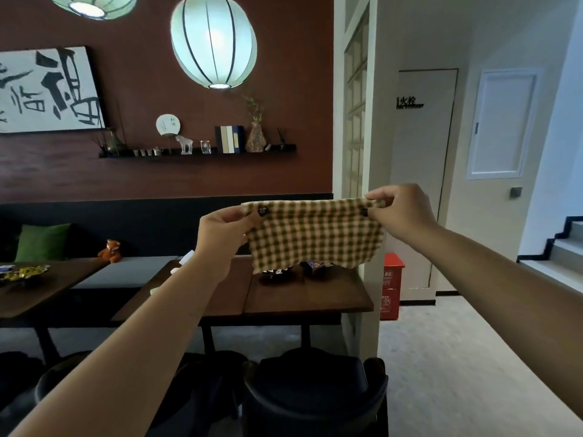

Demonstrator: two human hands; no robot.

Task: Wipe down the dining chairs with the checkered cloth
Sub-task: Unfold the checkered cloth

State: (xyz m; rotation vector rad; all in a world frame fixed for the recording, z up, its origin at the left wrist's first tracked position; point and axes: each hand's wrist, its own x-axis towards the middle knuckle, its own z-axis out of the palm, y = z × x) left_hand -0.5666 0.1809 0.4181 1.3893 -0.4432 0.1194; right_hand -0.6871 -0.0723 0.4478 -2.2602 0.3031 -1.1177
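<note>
The left hand [225, 230] and right hand [402, 212] are pinching the checkered cloth's [315, 236] top corners, stretching it above the bench [307, 298]; folding it into a pad would suit wiping the dark chair [315, 392] below.

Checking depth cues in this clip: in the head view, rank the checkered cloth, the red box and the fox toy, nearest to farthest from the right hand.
1. checkered cloth: pinched at its top corner by the right hand.
2. red box: on the floor, below that hand.
3. fox toy: far left, on the bench.
</note>
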